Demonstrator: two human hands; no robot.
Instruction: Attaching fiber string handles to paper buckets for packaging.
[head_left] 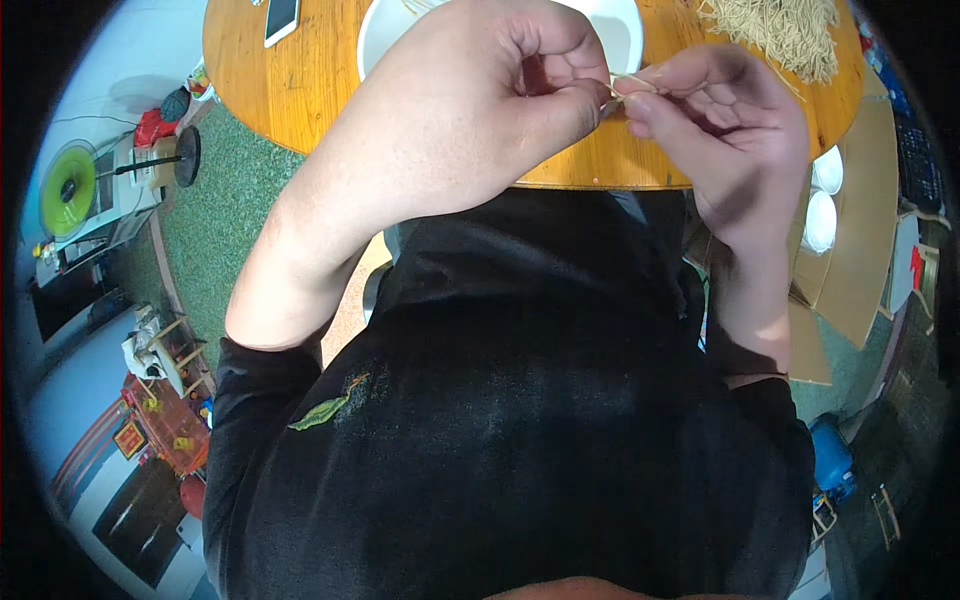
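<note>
So we'd call this one mid-job: the thin tan string point(632, 77) sits right between our fingertips, bent into what looks like a small loop, and it hasn't been let go or set down yet. Whether there's a finished knot in there, we can't tell; it's too small.

Our left hand point(500, 95) is pinching one side, thumb pressed to the forefinger, other fingers curled in. Our right hand point(745, 130) has the other side in a thumb-and-forefinger pinch, remaining fingers loosely bent. The fingertips are near each other, with a bit of string showing across the gap.

Under both hands is the wooden table point(290, 90). Just past the left hand, partly hidden by it, there's a white tray point(375, 40) with a few strands inside. Past the right hand lies a big pile of string point(785, 35), so plenty's there, but we can't say which pieces are done or waiting. Well off to the left hand's left: a phone point(283, 18).
</note>
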